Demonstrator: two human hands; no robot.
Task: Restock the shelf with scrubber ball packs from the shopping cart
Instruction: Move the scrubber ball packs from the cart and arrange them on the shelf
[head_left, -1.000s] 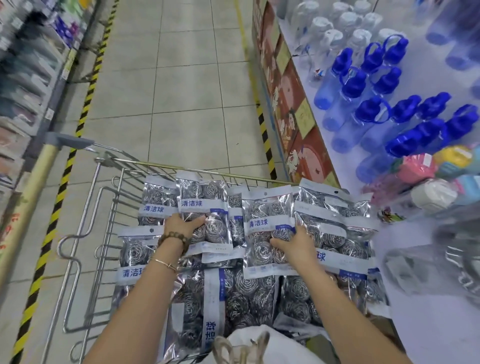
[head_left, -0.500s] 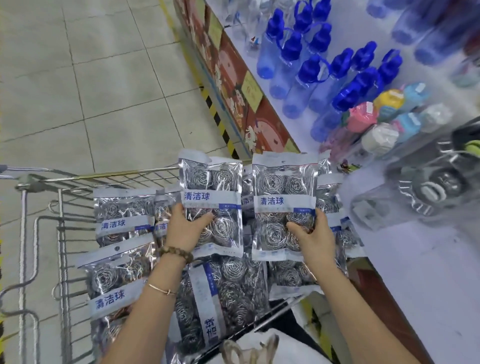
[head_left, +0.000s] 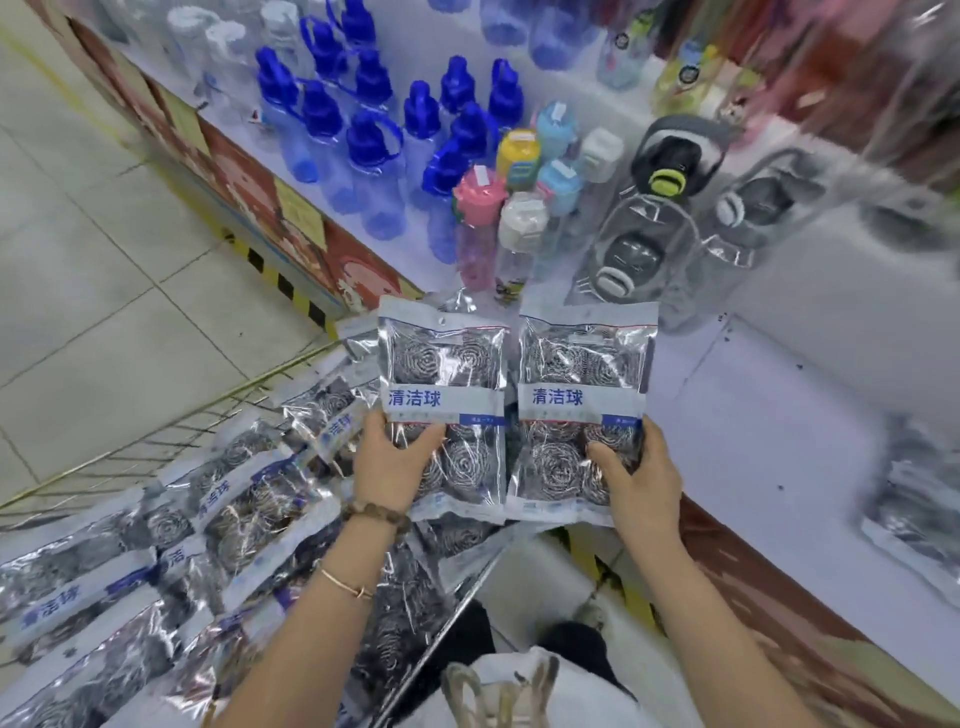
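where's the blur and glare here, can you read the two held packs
Head view: the left pack and right pack, gripped by the left hand and right hand, are sharp, labels readable; glare streaks their foil; cart packs lower left smear with motion; the shelf blurs and bends toward the right edge.

One head-worn view — looking steeply down, close over cart (head_left: 156, 441) and shelf (head_left: 779, 415).

A shop aisle: a wire shopping cart (head_left: 260, 383) beside a shelf (head_left: 779, 415) lined with blue-capped bottles (head_left: 369, 140).
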